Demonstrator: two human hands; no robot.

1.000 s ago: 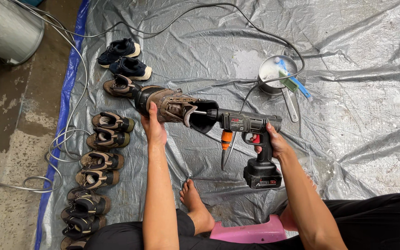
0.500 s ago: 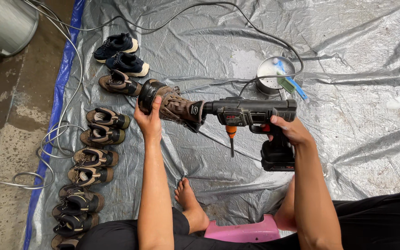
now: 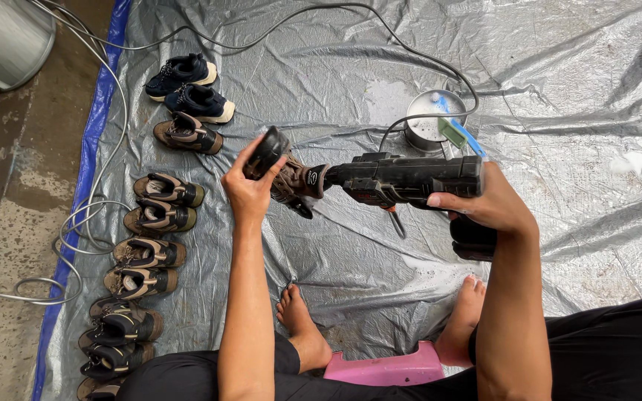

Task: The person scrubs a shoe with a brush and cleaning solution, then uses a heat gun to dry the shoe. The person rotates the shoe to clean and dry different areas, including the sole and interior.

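- A brown shoe (image 3: 284, 172) is held up in the air by the left hand (image 3: 245, 189), whose fingers are closed around its dark sole end.
- A black power tool (image 3: 410, 180) is gripped by the right hand (image 3: 484, 208); the fingers are wrapped around its handle, and its battery block is seen just below that hand.
- The front end of the power tool is pushed into the open mouth of the shoe, so the two are touching.
- The shoe is held above a grey tarp (image 3: 559, 111), roughly over the middle of it.
- A small metal pot (image 3: 426, 130) with a blue brush (image 3: 461, 134) across it stands on the tarp, beyond the shoe and to its right.
- A row of shoes (image 3: 150, 245) is laid along the tarp's blue edge, to the left of the held shoe; a dark blue pair (image 3: 187, 85) lies at the far end.
- Grey cables (image 3: 76, 223) are coiled left of that row.
- Two bare feet (image 3: 299, 315) and a pink stool (image 3: 388, 367) are seen below the shoe.
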